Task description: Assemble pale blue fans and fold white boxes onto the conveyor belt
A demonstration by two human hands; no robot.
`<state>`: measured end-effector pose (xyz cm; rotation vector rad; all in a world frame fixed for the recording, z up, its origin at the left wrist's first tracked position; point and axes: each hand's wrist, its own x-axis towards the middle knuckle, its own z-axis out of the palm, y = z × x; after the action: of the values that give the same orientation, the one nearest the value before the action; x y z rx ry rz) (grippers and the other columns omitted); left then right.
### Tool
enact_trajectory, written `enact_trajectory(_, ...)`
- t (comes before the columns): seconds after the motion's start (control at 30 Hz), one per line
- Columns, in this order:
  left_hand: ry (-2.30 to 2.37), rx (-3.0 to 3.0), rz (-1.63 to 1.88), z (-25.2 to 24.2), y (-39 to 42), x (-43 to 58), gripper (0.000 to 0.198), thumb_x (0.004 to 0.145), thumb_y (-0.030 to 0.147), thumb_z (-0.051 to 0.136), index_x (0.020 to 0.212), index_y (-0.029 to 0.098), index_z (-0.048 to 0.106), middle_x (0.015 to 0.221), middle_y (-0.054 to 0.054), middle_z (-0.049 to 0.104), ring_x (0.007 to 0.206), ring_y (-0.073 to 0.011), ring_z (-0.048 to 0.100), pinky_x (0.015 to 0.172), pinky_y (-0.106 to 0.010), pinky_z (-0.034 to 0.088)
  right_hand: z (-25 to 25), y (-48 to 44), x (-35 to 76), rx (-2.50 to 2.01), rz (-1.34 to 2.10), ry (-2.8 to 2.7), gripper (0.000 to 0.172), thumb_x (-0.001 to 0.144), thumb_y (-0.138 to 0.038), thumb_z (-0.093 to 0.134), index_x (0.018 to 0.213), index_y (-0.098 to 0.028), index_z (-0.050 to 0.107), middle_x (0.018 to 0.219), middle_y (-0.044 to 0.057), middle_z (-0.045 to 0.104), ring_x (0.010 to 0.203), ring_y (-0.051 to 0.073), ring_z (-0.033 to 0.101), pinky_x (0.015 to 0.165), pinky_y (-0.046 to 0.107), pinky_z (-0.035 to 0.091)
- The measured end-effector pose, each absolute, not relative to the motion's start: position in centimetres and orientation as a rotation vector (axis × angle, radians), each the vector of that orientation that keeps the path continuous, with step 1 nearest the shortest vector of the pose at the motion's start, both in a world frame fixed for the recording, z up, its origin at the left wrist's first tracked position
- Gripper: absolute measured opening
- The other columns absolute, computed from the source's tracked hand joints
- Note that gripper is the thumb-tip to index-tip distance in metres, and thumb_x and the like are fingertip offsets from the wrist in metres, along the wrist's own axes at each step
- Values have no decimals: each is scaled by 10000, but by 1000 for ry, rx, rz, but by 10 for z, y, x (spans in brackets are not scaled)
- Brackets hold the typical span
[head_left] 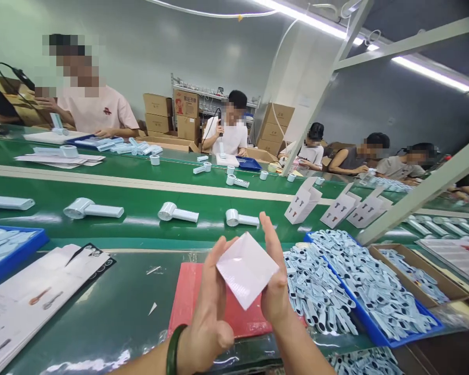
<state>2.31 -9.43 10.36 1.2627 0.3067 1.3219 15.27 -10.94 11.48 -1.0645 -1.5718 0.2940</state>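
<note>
A small white carton (247,271) is held above a red mat (183,297), with one square end turned toward me. My left hand (210,307) presses its left side, and a dark green bangle (174,349) circles that wrist. On the opposite side my right hand (276,291) grips it, fingers pointing up and away. Just beyond the carton, a pale blue-and-white handheld device (240,217) with a round head lies on the green conveyor belt (140,195).
Blue trays (379,291) of small pale blue parts stand on the right, beside a cardboard box (410,271). Flat printed cartons (35,302) lie left. Open-topped printed boxes (303,200) stand on the belt. A slanted white post (426,190) crosses the right. Several co-workers sit opposite.
</note>
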Motion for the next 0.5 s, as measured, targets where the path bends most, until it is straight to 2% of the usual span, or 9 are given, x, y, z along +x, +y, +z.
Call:
enact_trajectory(0.07, 337, 1455, 1354, 92, -89, 21, 1000, 772, 535, 807, 1553, 434, 191, 1586, -90, 348, 1397, -372, 436, 1134, -555, 413, 120, -106, 161, -1046, 268, -1532, 912, 885, -846, 181, 1596, -274, 206, 1668, 59, 204, 1554, 337, 112, 1263, 606, 116)
enact_trajectory(0.1, 384, 1533, 1396, 92, -82, 17, 1010, 759, 402, 852, 1548, 418, 221, 1545, -95, 400, 1372, -357, 468, 1140, -549, 407, 119, -106, 163, -1050, 219, -1519, 893, 897, -831, 214, 1592, -269, 227, 1661, 66, 220, 1551, 336, 123, 1266, 602, 104)
enact_trajectory(0.17, 538, 1567, 1530, 103, -60, 8, 989, 709, 237, 885, 1514, 387, 332, 1512, -79, 440, 1370, -334, 470, 1159, -503, 396, 108, -111, 157, -1063, 115, -1406, 782, 941, -764, 291, 1548, -272, 337, 1589, 102, 344, 1503, 335, 262, 1241, 600, 209)
enact_trajectory(0.23, 628, 1399, 1724, 124, -36, 2, 942, 702, 246, 887, 1483, 409, 387, 1544, -27, 415, 1424, -326, 401, 1170, -461, 391, 89, -114, 142, -1056, 155, -1235, 627, 952, -693, 420, 1418, -281, 502, 1368, 133, 551, 1319, 321, 506, 1122, 566, 417)
enact_trajectory(0.27, 615, 1264, 1806, 134, -26, 3, 886, 739, 271, 861, 1472, 437, 392, 1558, 12, 404, 1452, -315, 360, 1173, -445, 391, 80, -113, 133, -1029, 294, -1173, 569, 931, -677, 494, 1335, -283, 560, 1224, 130, 625, 1173, 304, 603, 1024, 531, 506)
enact_trajectory(0.3, 569, 1130, 1844, 142, -19, 6, 813, 787, 295, 821, 1460, 460, 396, 1554, 45, 415, 1466, -299, 339, 1167, -427, 400, 74, -110, 124, -995, 519, -1123, 599, 891, -693, 557, 1319, -275, 562, 1147, 130, 660, 1062, 293, 654, 943, 506, 556)
enact_trajectory(0.33, 511, 1015, 1822, 145, -14, 13, 745, 829, 313, 782, 1449, 475, 403, 1531, 65, 450, 1463, -282, 346, 1152, -407, 419, 70, -103, 117, -939, 743, -1053, 694, 820, -727, 634, 1330, -265, 545, 1139, 135, 675, 1015, 297, 675, 895, 500, 577)
enact_trajectory(0.4, 449, 875, 1686, 141, -11, 32, 687, 841, 326, 769, 1423, 478, 437, 1475, 75, 516, 1427, -257, 403, 1114, -363, 459, 73, -84, 110, -789, 1044, -875, 788, 762, -725, 699, 1358, -246, 508, 1242, 145, 661, 1083, 315, 671, 937, 518, 563)
enact_trajectory(0.5, 493, 849, 1414, 115, -10, 61, 785, 773, 307, 835, 1427, 468, 431, 1479, 43, 514, 1404, -251, 440, 1106, -357, 474, 91, -45, 126, -649, 1036, -700, 614, 844, -590, 663, 1312, -222, 514, 1302, 128, 644, 1179, 303, 638, 1025, 514, 517)
